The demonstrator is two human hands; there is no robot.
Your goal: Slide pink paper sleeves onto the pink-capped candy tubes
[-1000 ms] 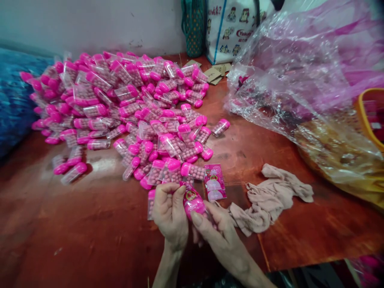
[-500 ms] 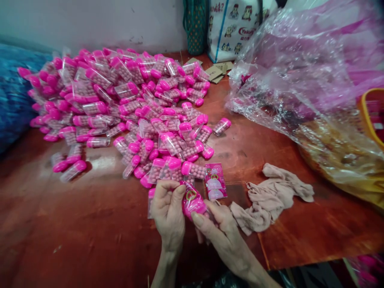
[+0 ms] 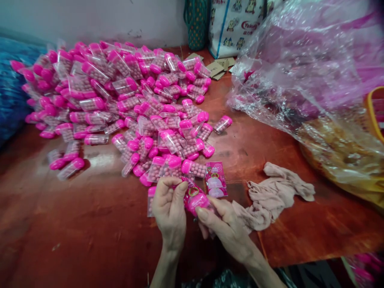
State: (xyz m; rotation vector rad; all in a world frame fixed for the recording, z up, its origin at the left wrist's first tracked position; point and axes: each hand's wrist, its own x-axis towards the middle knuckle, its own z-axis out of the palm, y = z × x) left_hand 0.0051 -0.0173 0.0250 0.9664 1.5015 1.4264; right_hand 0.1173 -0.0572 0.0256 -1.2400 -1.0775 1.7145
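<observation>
My left hand pinches the upper left end of a printed pink sleeve. The sleeve lies around or against the pink cap of a clear bottle, whose body is mostly hidden by my fingers. My right hand grips that bottle, with the thumb just below the cap. Just behind my hands, a flat printed pink sleeve lies on the table. A large pile of clear bottles with pink caps and pink balls spreads behind and to the left.
A crumpled beige cloth lies right of my hands on the red-brown table. Clear and pink plastic film covers a yellow basket at the right. Cardboard pieces and a white bag stand behind; a blue bag is at left.
The capped bottle and its sleeve have shifted slightly in my hands, and my right thumb sits higher against the cap. The whole view has moved a little.
</observation>
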